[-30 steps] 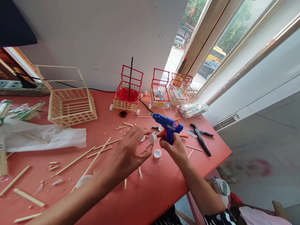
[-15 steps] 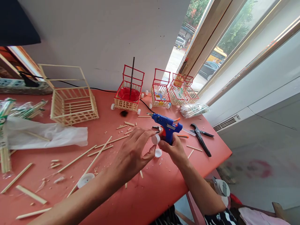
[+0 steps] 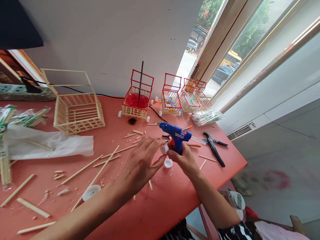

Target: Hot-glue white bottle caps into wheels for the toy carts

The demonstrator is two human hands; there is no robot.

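Between the thumb and fingers of my left hand (image 3: 143, 160) is a white bottle cap (image 3: 164, 148). My right hand (image 3: 186, 161) is wrapped round the handle of a blue glue gun (image 3: 176, 132), its nozzle pointing left, above the cap. The right thumb is close to the cap; whether it touches I cannot tell. Just below both hands, another white cap (image 3: 168, 163) lies on the red table (image 3: 165, 213). A larger white lid (image 3: 91, 192) lies beside my left forearm.
A bare stick basket (image 3: 78, 113) stands at the left. Red-trimmed stick carts (image 3: 136, 100) line the wall. Black-handled pliers (image 3: 214, 150) lie at the right. Loose sticks (image 3: 82, 169) and scraps are scattered at the left, near plastic-wrapped stick bundles (image 3: 5, 150).
The glue gun and my right hand have shifted slightly left and down. The cap in my left fingers has moved a little left and tilted.
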